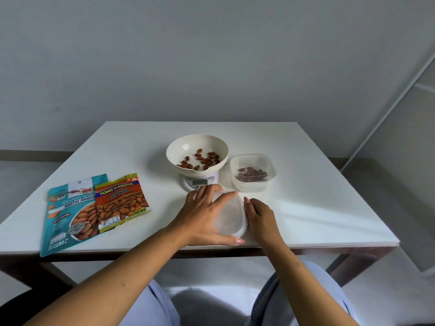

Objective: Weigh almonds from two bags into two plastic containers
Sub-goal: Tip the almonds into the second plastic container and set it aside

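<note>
Table (306,208) white, square, bearing everything. Teal almond bag (68,212) flat at near left, overhanging the near edge, long axis running near-to-far with its top toward the far side. Orange salted-almond bag (121,202) overlapping its right edge, tilted slightly, top likewise far. Cream bowl (197,154) on the scale (200,182) mid-table, pour lip facing near, loose almonds (202,158) scattered inside. Ribbed plastic container (253,171) just right of the scale, upright, open, holding a portion of almonds (251,174).

Second container (231,217) near the front edge, between the two hands; translucent, with what looks like a lid on top, though hard to tell. Long axis roughly near-to-far, leaning a little right at the far end.

Left hand (204,217) spread over the container's left side, fingers apart, thumb hooked at the near rim: touching, not visibly clamped. Right hand (260,216) against the right rim, fingers curled; whether pinching or merely resting cannot be told.

Handling, by judgement: very light, thin-walled, flexible, smooth enough to skid on the table. Best taken at opposite rims, where the plastic is stiffest, with one hand steadying the base while any lid is peeled from a corner. Bags crinkly, soft; best gripped near the top seal.
</note>
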